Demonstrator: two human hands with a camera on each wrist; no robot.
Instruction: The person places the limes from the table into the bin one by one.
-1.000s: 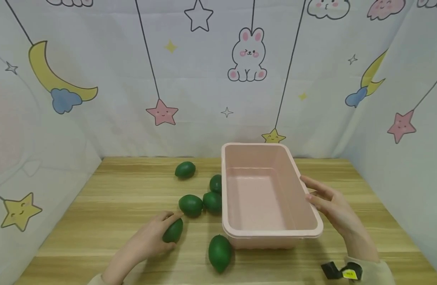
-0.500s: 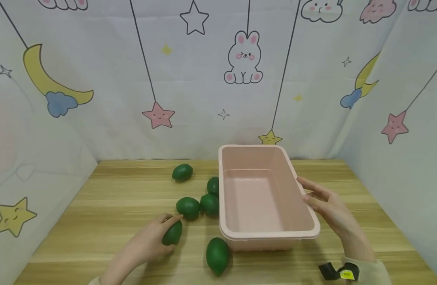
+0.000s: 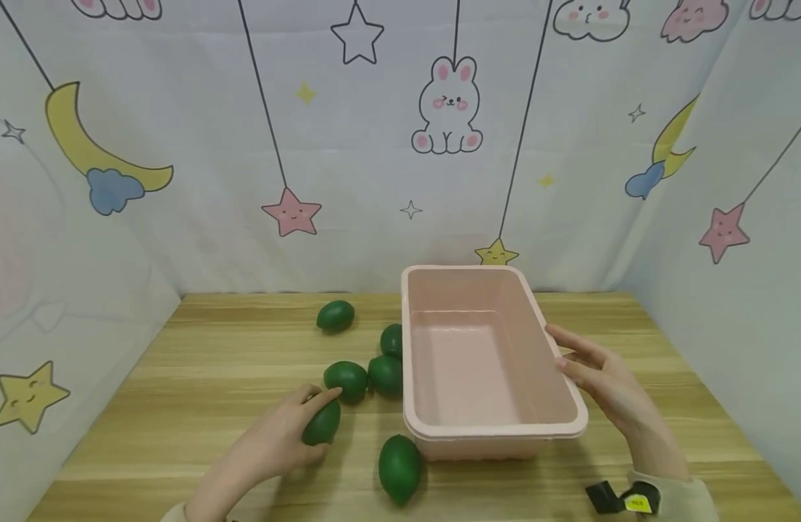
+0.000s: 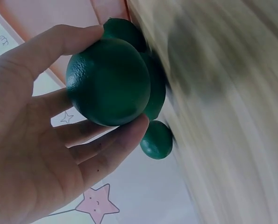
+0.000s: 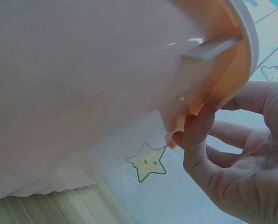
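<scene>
My left hand (image 3: 277,440) holds a dark green lime (image 3: 323,423) between thumb and fingers. In the left wrist view that lime (image 4: 108,83) covers part of the other limes behind it. Just beyond the fingertips lies another lime (image 3: 346,380), touching a neighbouring lime (image 3: 386,375) beside the bin. My right hand (image 3: 612,380) grips the right rim of a pink plastic bin (image 3: 498,431), which has nothing in it. From the right wrist, fingertips (image 5: 202,122) show under the bin's rim.
A lime (image 3: 400,467) sits at the bin's near left corner. Farther back are one lime (image 3: 335,316) and another, partly hidden lime (image 3: 391,340) against the bin's left side. The wooden table (image 3: 230,348) meets a patterned curtain (image 3: 348,254) behind.
My left hand has shifted slightly right with the lime in its grip. The head view has tilted a little since a second ago. My right hand stays on the bin's rim.
</scene>
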